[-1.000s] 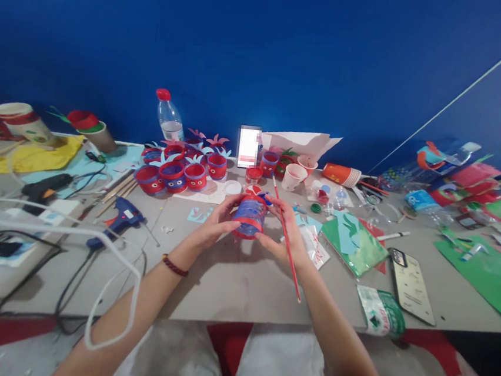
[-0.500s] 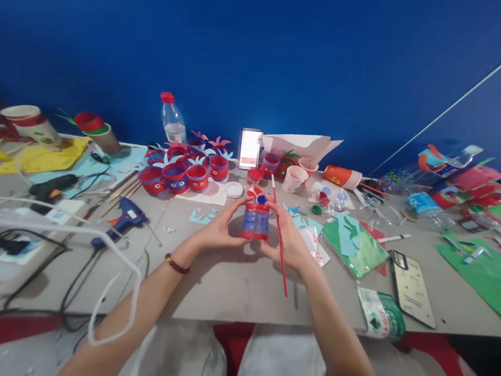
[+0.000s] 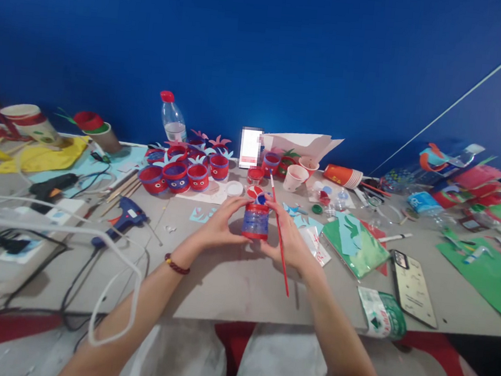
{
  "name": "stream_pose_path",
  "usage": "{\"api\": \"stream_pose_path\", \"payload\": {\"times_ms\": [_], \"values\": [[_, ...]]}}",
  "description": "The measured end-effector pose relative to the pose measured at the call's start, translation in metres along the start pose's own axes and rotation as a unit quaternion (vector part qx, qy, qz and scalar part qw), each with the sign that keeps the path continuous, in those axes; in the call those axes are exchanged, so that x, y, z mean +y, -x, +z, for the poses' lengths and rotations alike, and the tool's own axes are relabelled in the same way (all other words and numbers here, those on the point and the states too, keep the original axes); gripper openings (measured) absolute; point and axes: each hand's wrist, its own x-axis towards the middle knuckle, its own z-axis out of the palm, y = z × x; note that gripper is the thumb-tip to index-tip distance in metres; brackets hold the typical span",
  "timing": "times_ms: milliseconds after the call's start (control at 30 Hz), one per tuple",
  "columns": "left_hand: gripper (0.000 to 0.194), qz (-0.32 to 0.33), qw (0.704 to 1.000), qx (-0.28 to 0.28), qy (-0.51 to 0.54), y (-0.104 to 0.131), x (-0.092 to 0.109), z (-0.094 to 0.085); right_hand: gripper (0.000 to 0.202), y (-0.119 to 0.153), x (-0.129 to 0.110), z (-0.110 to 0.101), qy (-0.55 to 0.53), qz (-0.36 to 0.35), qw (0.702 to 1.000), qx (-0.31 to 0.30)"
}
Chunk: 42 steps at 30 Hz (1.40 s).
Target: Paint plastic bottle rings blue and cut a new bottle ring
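Red-and-blue plastic piece (image 3: 255, 228): held upright between both hands, over the middle of the bench (image 3: 231, 298); its see-through wall is banded with red at top and bottom and tinted blue between. Whether its base is rested on the bench cannot be told.
Left hand (image 3: 220, 226): curved round one side of the piece, the fingertips set at its top and the thumb placed by its lower edge.
Right hand (image 3: 290, 239): curved round the opposite side, with the paintbrush (image 3: 282, 248) clasped as well.
Brush direction: the pale tip is aimed at the blue wall (image 3: 263, 53), the red handle is slanted back toward the front edge.
Bracelet (image 3: 176, 264): worn on the left wrist.
Decorated cups (image 3: 174, 178): clustered beyond the left hand, some fitted with eyes and paper leaves.
Red jar (image 3: 255, 177): placed beyond the piece, with a white lid (image 3: 234, 189) laid near it.
White paper cup (image 3: 295, 179): stood to the right of the jar.
Blue glue gun (image 3: 127, 218): laid on its side, well left of the hands.
Phone (image 3: 414, 289): laid at far right, beside a green-and-white pouch (image 3: 381, 314).
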Motion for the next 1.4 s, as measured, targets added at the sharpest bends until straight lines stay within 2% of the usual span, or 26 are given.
{"api": "stream_pose_path", "payload": {"times_ms": [133, 300, 500, 633, 800, 933, 1100, 1400], "values": [[0.076, 0.006, 1.0, 0.022, -0.013, -0.001, -0.001, 0.001, 0.081, -0.003, 0.0, -0.002, -0.073, -0.014, 0.996, 0.042], [0.074, 0.007, 0.993, 0.084, -0.083, -0.004, -0.007, 0.001, 0.038, -0.006, 0.014, -0.001, -0.21, 0.022, 0.964, 0.16], [0.073, 0.037, 0.982, 0.103, -0.156, -0.005, -0.014, 0.003, 0.036, -0.007, 0.025, 0.003, -0.359, 0.062, 0.905, 0.22], [0.077, 0.026, 0.98, 0.103, -0.167, -0.005, -0.014, 0.002, 0.025, -0.008, 0.024, 0.003, -0.358, 0.098, 0.896, 0.243], [0.081, 0.014, 0.979, 0.098, -0.179, -0.005, -0.013, 0.002, 0.025, -0.008, 0.023, 0.006, -0.372, 0.144, 0.891, 0.216], [0.074, 0.037, 0.976, 0.1, -0.188, -0.005, -0.01, 0.002, 0.029, -0.008, 0.019, 0.006, -0.346, 0.162, 0.902, 0.203], [0.075, 0.036, 0.977, 0.081, -0.196, -0.004, -0.006, 0.004, 0.031, -0.007, 0.016, 0.007, -0.312, 0.175, 0.913, 0.196], [0.075, 0.05, 0.975, 0.076, -0.203, -0.002, -0.005, 0.007, 0.028, -0.008, 0.011, 0.0, -0.249, 0.175, 0.92, 0.245]]}}
